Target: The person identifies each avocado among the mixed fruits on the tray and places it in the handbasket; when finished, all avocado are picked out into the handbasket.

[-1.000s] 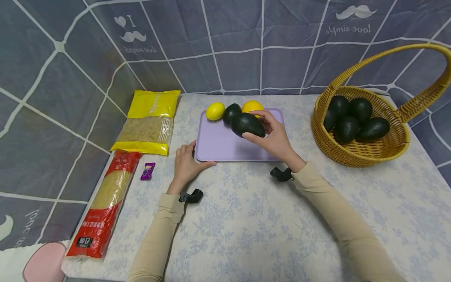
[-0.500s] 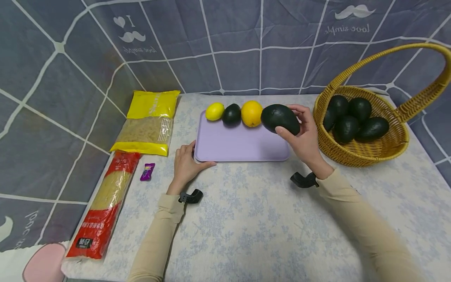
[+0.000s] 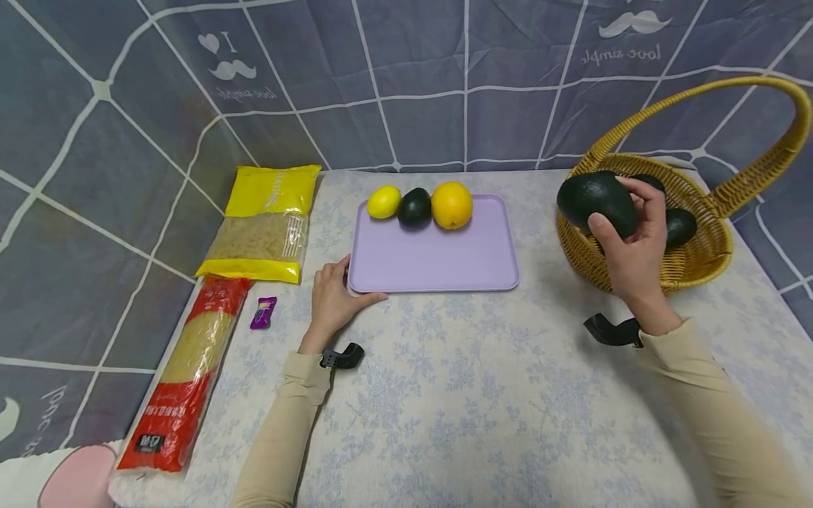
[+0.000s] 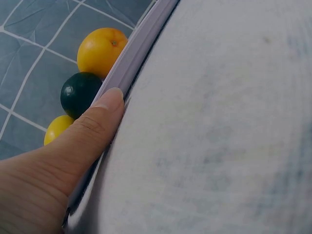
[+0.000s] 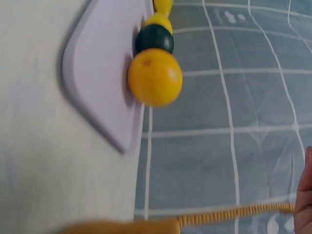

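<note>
My right hand (image 3: pixel 641 247) grips a dark green avocado (image 3: pixel 597 201) above the left side of the wicker basket (image 3: pixel 705 275). More avocados (image 3: pixel 679 227) lie in the basket, partly hidden by the hand and the held one. At the front left corner of the lilac tray (image 3: pixel 438 264), my left hand (image 3: pixel 333 300) rests with its thumb along the front edge and its fingers by the left side. Along the tray's back stand a lemon (image 3: pixel 384 202), an avocado (image 3: pixel 415 208) and an orange (image 3: pixel 452 205). The right wrist view shows these fruits but not the held avocado.
A yellow pasta bag (image 3: pixel 263 222) lies at the back left. In front of it are a long red noodle packet (image 3: pixel 187 374) and a small purple wrapped candy (image 3: pixel 263 312). The basket's tall handle (image 3: pixel 718 88) arches up at the right. A grey patterned curtain (image 3: pixel 419 127) hangs behind.
My right hand has carried the avocado rightward from above the tray to above the basket, leaving the orange in full view. The left hand has stayed at the tray corner.
</note>
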The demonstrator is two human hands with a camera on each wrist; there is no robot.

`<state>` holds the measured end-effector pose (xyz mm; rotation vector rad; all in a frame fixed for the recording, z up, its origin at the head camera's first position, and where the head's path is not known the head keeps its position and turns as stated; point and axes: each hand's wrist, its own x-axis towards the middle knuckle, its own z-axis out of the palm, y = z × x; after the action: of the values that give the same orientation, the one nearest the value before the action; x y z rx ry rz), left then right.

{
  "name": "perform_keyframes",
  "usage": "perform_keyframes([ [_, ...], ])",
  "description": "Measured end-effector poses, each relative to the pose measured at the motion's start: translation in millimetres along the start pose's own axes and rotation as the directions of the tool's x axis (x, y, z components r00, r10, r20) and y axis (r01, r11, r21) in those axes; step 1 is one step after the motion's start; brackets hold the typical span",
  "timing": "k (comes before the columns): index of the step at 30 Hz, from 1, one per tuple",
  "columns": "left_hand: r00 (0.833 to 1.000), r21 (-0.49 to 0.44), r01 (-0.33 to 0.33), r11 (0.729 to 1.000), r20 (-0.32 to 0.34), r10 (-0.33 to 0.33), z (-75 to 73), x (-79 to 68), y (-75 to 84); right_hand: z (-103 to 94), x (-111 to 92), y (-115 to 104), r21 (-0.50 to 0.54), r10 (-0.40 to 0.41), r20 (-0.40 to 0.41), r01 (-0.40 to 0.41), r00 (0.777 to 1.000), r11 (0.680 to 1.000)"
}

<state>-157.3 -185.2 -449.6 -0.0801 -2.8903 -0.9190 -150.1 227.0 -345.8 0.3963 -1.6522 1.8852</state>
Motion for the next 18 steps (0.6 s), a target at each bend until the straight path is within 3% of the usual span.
perform_keyframes([
  [5,1.000,0.006,0.004,1.000,-0.001,-0.004,-0.4,-0.1,-1.4,-23.5,7.4,-10.2,0.024,0.048,-0.002,-0.048,0.999,0.999],
  [13,1.000,0.006,-0.007,1.000,-0.008,0.007,-0.2,-0.2,-1.1,-53.3,16.9,-17.6,-0.147,0.170,-0.014,-0.170,0.985,0.974],
  [15,1.000,0.010,-0.007,1.000,-0.007,0.007,0.6,0.4,-1.5,-58.9,18.4,-16.9,-0.224,0.197,-0.001,-0.192,0.980,0.956],
  [18,1.000,0.013,-0.004,1.000,-0.005,0.004,1.5,0.8,-1.9,-66.5,21.0,-16.0,-0.399,0.251,0.022,-0.222,0.968,0.890],
])
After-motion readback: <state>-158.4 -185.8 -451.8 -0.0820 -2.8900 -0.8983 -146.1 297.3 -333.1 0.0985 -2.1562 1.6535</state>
